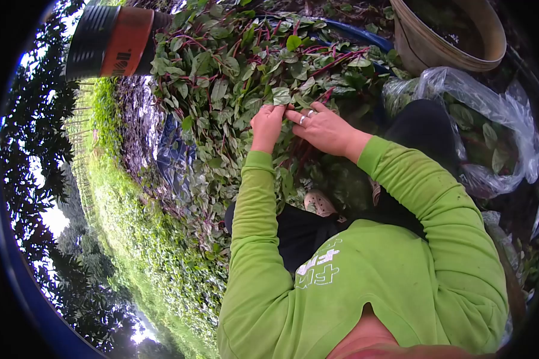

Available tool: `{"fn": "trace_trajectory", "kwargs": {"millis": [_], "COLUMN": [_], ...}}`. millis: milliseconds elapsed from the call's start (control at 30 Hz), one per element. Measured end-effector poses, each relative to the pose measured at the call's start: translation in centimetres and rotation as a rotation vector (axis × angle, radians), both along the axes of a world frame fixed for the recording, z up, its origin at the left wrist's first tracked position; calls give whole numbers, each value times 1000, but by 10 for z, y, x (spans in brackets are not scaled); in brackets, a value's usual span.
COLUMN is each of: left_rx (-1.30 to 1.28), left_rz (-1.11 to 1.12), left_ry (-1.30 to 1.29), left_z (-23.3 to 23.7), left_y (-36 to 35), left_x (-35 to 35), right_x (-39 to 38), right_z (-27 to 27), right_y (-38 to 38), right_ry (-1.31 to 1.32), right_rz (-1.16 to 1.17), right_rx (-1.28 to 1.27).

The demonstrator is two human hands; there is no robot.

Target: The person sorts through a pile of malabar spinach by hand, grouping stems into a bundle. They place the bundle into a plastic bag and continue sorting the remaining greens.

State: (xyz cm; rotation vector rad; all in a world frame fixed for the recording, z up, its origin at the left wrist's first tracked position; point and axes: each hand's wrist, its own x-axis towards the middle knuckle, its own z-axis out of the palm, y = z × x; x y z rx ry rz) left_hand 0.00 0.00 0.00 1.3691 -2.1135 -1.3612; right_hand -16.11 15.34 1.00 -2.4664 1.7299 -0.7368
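My left hand (266, 127) and my right hand (330, 129) meet at the edge of a big heap of Malabar spinach (221, 113), with oval green leaves and red-purple stems. Between their fingertips is a leafy sprig (281, 96), one pale leaf sticking up beyond the fingers. The left thumb and fingers are pinched at its base. The right fingers, two of them ringed, close on it from the other side. Where exactly each fingertip grips the stem is hidden.
A clear plastic bag (491, 99) holding leaves lies open at the right. Behind it stands a pale bucket (406, 42). A black and orange drum (121, 42) is at the upper left. Blue tarp (175, 146) shows beneath the heap; a clog (319, 203) is near my legs.
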Motion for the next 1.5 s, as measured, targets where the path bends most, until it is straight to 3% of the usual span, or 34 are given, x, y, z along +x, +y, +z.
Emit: {"fn": "trace_trajectory", "kwargs": {"millis": [167,367,467,567,667,767,833,900,967,1067,1133,1233,1267,1367,1433,1500], "left_rx": [-50,62,150,150,-1,-808,-272,-88,355,674,814,807,780,350,145,-29], "left_rz": [48,112,112,69,-35,71,487,1033,1267,458,282,52,38,241,491,807], "left_ry": [65,87,128,83,-23,-40,261,671,871,467,276,248,305,264,528,582], "left_z": [-12,-31,16,4,-13,-18,8,12,14,35,38,19,13,26,23,30], "left_y": [4,4,36,30,25,28,18,-7,-21,9,20,21,21,40,33,21], "left_x": [1,15,-3,4,14,14,29,67,89,62,32,9,7,-3,12,44], "right_x": [-1,5,9,13,21,17,19,19,21,26,29,28,29,28,29,32], "right_z": [-3,-7,-12,-15,-19,-15,-14,-15,-16,-18,-13,-10,-11,-11,-11,-13], "right_y": [1,-1,-2,0,0,-1,0,1,1,1,4,10,11,14,14,17], "right_ry": [-105,-14,29,47,38,7,-1,-3,-9,5,47,86,93,95,91,77], "right_rz": [28,49,71,80,41,67,78,80,74,102,164,220,231,151,152,136], "right_rx": [-90,-47,-48,-10,-51,-41,-41,-67,-124,-140,-96,-21,3,-21,-34,-33]}}
